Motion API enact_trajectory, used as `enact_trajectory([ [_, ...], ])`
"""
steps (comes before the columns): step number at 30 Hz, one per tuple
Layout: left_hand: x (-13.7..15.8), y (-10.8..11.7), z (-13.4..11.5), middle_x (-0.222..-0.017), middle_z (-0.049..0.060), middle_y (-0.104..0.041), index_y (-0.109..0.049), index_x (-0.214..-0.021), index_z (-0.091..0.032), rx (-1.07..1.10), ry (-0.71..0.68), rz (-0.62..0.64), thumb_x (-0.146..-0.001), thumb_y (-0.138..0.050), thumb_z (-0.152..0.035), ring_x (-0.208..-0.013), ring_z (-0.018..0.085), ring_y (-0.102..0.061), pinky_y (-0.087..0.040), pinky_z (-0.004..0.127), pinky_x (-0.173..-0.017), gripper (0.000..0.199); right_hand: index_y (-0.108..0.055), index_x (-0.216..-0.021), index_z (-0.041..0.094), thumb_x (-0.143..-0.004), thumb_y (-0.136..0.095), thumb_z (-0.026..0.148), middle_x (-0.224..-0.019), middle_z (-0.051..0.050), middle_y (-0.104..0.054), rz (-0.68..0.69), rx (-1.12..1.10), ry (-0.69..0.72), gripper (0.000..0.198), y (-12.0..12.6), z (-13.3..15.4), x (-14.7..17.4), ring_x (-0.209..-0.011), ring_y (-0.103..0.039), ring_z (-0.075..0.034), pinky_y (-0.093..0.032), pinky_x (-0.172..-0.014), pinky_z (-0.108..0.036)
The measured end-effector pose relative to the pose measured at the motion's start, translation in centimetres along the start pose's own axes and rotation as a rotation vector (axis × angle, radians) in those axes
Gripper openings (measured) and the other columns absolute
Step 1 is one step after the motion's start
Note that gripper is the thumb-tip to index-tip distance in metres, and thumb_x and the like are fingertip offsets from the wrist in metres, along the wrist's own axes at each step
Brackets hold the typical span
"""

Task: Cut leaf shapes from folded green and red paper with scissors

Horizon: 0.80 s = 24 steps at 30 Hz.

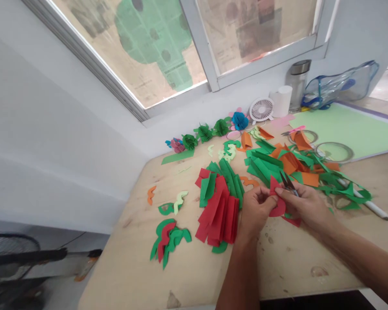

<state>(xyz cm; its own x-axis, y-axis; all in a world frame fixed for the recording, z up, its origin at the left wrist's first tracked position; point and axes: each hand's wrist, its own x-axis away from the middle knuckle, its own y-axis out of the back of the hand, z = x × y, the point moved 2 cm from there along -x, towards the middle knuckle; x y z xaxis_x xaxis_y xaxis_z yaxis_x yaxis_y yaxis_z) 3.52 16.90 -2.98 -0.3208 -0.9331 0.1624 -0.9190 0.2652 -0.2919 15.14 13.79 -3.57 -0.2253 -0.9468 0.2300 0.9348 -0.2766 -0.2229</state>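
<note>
My left hand (256, 210) pinches the left edge of a cut piece of red paper (278, 208). My right hand (305, 204) has thumb and finger on the same paper. Tucked in that hand is a small pair of scissors (287, 183), blades pointing up and away from the paper. A red scrap (292, 221) lies below the right hand. Just left of my hands is a stack of folded red paper strips (218, 215), with folded green strips (231, 178) behind it.
Cut wavy pieces (168, 241) lie at the left. Green and orange scraps (310, 165), tape rolls (334, 151) and a white-handled tool (371, 206) spread to the right. Paper flowers (204, 133), a small fan (261, 110) and a bottle (299, 84) stand by the wall.
</note>
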Motion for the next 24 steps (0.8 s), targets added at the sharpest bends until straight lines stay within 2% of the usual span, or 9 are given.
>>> enact_trajectory([
  [3, 0.0, 0.1, -0.1, -0.055, 0.001, -0.061, -0.061, -0.063, -0.015, 0.005, 0.004, -0.052, -0.067, -0.069, -0.029, -0.054, 0.010, -0.054, -0.041, 0.022, -0.056, 0.016, -0.051, -0.063, 0.019, -0.063, -0.077, 0.048, -0.043, 0.010, -0.034, -0.060, -0.091, -0.030, 0.039, 0.0, 0.5, 0.1, -0.038, -0.025, -0.005, -0.017, -0.035, -0.019],
  [6, 0.0, 0.2, 0.0, -0.063, 0.004, -0.065, -0.064, -0.070, -0.014, 0.038, 0.024, -0.091, -0.068, -0.068, -0.037, -0.058, 0.012, -0.057, -0.043, 0.022, -0.054, 0.023, -0.046, -0.055, 0.020, -0.061, -0.080, 0.046, -0.042, 0.010, -0.033, -0.091, -0.168, -0.036, 0.044, 0.1, 0.9, 0.1, -0.037, -0.023, -0.004, -0.017, -0.034, -0.018],
  [11, -0.2, 0.2, 0.3, -0.063, 0.003, -0.064, -0.063, -0.080, -0.013, 0.113, 0.092, -0.118, -0.065, -0.070, -0.048, -0.047, 0.012, -0.055, -0.040, 0.023, -0.045, 0.038, -0.048, -0.051, 0.017, -0.062, -0.082, 0.038, -0.042, 0.008, -0.038, -0.093, -0.286, -0.036, 0.041, 0.2, 1.0, 0.0, -0.037, -0.024, -0.003, -0.014, -0.034, -0.016],
  [14, -0.2, 0.1, 0.5, -0.060, 0.001, -0.063, -0.061, -0.081, -0.014, 0.101, 0.115, -0.062, -0.063, -0.073, -0.041, -0.045, 0.011, -0.056, -0.041, 0.022, -0.046, 0.035, -0.050, -0.051, 0.016, -0.065, -0.080, 0.035, -0.041, 0.008, -0.039, -0.093, -0.319, -0.027, 0.038, 0.3, 0.8, 0.0, -0.036, -0.023, -0.002, -0.014, -0.034, -0.017],
  [18, 0.0, -0.2, 0.9, -0.052, 0.000, -0.062, -0.058, -0.077, -0.015, 0.060, 0.148, 0.028, -0.056, -0.077, -0.030, -0.045, 0.012, -0.056, -0.040, 0.022, -0.046, 0.031, -0.049, -0.052, 0.018, -0.067, -0.079, 0.036, -0.039, 0.009, -0.035, -0.061, -0.334, -0.071, 0.038, 0.2, 0.8, 0.2, -0.036, -0.024, -0.004, -0.020, -0.034, -0.018],
  [20, 0.0, -0.2, 0.9, -0.050, 0.000, -0.061, -0.058, -0.071, -0.016, 0.049, 0.127, -0.001, -0.058, -0.074, -0.028, -0.044, 0.011, -0.054, -0.039, 0.022, -0.045, 0.025, -0.049, -0.052, 0.018, -0.068, -0.078, 0.037, -0.038, 0.009, -0.032, -0.050, -0.322, -0.098, 0.038, 0.1, 0.9, 0.3, -0.036, -0.023, -0.005, -0.020, -0.034, -0.018],
  [24, -0.2, 0.2, 0.6, -0.056, 0.002, -0.063, -0.059, -0.064, -0.015, 0.040, 0.036, -0.103, -0.063, -0.068, -0.025, -0.048, 0.010, -0.054, -0.039, 0.022, -0.049, 0.014, -0.050, -0.053, 0.018, -0.066, -0.080, 0.035, -0.040, 0.009, -0.035, -0.065, -0.281, -0.085, 0.037, -0.1, 1.2, 0.5, -0.038, -0.022, -0.004, -0.017, -0.034, -0.017],
])
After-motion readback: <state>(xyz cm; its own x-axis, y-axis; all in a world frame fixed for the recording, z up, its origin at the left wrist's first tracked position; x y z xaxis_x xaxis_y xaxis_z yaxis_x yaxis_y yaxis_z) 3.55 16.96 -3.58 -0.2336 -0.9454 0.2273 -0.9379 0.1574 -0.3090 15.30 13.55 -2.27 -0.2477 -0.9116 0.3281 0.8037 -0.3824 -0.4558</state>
